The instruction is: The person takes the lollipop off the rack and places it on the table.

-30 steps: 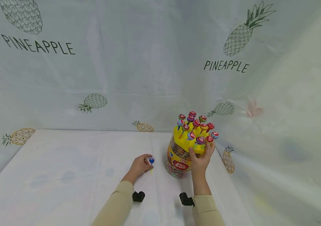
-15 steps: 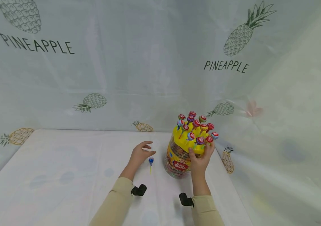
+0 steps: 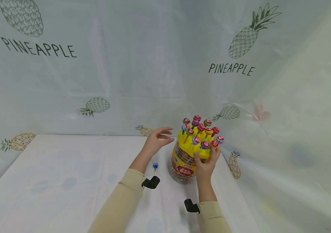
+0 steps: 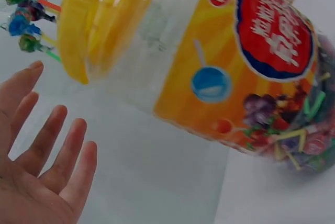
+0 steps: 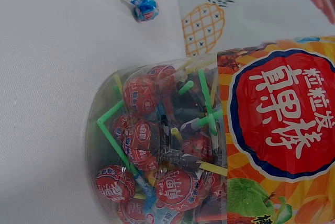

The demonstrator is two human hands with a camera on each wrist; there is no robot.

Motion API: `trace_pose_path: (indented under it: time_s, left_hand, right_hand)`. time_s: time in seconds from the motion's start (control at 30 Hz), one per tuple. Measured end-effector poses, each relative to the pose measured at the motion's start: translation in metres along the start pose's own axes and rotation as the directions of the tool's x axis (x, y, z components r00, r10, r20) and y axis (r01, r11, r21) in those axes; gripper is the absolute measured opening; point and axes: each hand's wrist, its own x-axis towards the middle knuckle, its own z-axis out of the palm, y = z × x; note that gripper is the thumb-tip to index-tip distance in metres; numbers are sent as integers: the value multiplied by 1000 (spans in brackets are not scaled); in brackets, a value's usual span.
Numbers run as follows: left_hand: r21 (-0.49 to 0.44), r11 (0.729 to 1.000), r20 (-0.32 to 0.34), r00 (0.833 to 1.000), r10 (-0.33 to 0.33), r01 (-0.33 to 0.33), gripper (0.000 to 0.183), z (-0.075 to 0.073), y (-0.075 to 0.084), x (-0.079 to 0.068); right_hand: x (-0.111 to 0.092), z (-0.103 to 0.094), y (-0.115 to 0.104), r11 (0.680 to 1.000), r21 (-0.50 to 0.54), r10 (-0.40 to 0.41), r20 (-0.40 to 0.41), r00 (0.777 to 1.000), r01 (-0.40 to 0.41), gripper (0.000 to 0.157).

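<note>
A clear plastic candy jar (image 3: 186, 170) with a yellow lid (image 3: 186, 147) stands on the right side of the table. Several wrapped lollipops (image 3: 201, 127) stick up from the lid, and more lie loose in the jar's bottom (image 5: 157, 145). My right hand (image 3: 206, 166) grips the jar near its lid, thumb in front and fingers at the right side. Left of the lid, my left hand (image 3: 157, 141) is raised with nothing in it; in the left wrist view its fingers spread beside the lid, apart from it. A blue lollipop (image 5: 146, 9) lies on the table left of the jar.
A white cloth covers the table (image 3: 75, 168). Behind it hangs a pale curtain (image 3: 142, 71) printed with pineapples, and another sheet (image 3: 293, 155) hangs close along the right side. Black wrist cameras (image 3: 151, 182) jut inward from both sleeves.
My left hand has let go of the blue lollipop, leaving it on the table, and has moved up and right towards the jar's lid. My right hand keeps its grip on the jar.
</note>
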Motion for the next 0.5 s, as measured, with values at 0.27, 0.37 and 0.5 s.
trace_pose_path:
  time_s: [0.27, 0.37, 0.5]
  left_hand:
    - [-66, 995, 69, 994, 79, -74, 50, 4, 31, 9]
    - [-70, 993, 103, 989, 106, -99, 52, 9, 39, 12]
    - [-61, 992, 155, 980, 123, -115, 52, 15, 47, 16]
  right_hand:
    - [-1, 1, -2, 1000, -3, 6, -8, 1000, -6, 60]
    - [-1, -3, 11, 1000, -14, 4, -14, 1000, -4, 61]
    - [-1, -8, 29, 1000, -24, -10, -16, 1000, 9, 63]
